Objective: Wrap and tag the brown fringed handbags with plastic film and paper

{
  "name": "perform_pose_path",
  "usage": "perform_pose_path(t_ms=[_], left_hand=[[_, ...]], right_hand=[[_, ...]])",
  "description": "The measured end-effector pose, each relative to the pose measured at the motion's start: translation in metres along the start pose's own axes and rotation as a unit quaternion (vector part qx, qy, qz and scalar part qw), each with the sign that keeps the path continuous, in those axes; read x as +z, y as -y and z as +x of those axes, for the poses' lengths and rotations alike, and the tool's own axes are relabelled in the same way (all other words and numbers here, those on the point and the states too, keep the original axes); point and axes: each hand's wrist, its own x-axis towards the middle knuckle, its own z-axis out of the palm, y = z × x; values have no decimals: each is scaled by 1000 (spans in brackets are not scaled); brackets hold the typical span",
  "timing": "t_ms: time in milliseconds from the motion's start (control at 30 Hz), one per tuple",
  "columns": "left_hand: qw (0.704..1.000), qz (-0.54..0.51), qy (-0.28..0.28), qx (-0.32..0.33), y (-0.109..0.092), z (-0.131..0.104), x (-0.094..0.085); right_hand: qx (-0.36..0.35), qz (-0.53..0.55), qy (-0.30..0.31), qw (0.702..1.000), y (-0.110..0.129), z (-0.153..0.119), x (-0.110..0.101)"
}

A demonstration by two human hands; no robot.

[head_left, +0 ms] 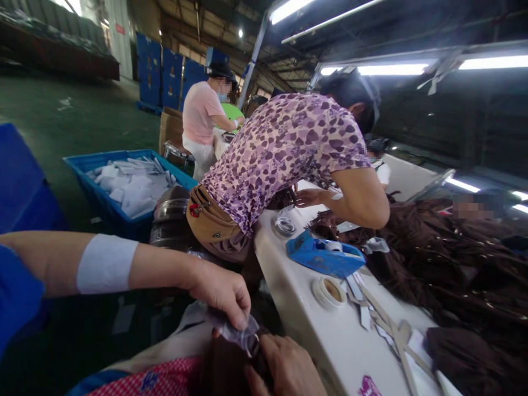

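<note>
My left hand (pixel 223 294), on an arm with a white band round the forearm, is closed in a pinch on a piece of clear plastic film (pixel 237 331). The film lies over a metal ring (pixel 253 345) on a dark brown item (pixel 223 366) in my lap. From the right, my right hand (pixel 289 366) curls round the brown item beside the ring, its fingertips partly hidden. What kind of thing the brown item is cannot be made out.
A white table (pixel 289 297) on my right bears a blue tape dispenser (pixel 324 256), a tape roll (pixel 329 291), paper strips (pixel 396 335) and piled brown goods (pixel 454 264). One person (pixel 284 148) bends over it close ahead. A blue bin (pixel 94 181) of white scraps stands left.
</note>
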Motion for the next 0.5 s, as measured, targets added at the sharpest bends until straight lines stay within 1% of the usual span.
perform_pose_path(t_ms=[67,133,200,267,367,433,500], left_hand=[[999,46,15,-10,-3,2,7],[996,68,38,-35,-8,5,15],[995,67,45,-54,-11,12,23],[995,63,51,-63,-9,19,27],[995,46,65,-58,0,31,25],[993,24,95,-68,6,37,22],[986,0,136,-98,11,43,19]], right_hand=[[0,-49,-2,999,3,-1,5],[-3,-78,-3,997,5,-1,7],[-2,-85,-11,996,8,-3,7],[3,-62,-15,998,11,-4,5],[28,-27,-12,999,16,-3,2],[51,-24,-13,998,16,0,0],[55,-32,-11,998,14,6,-6]])
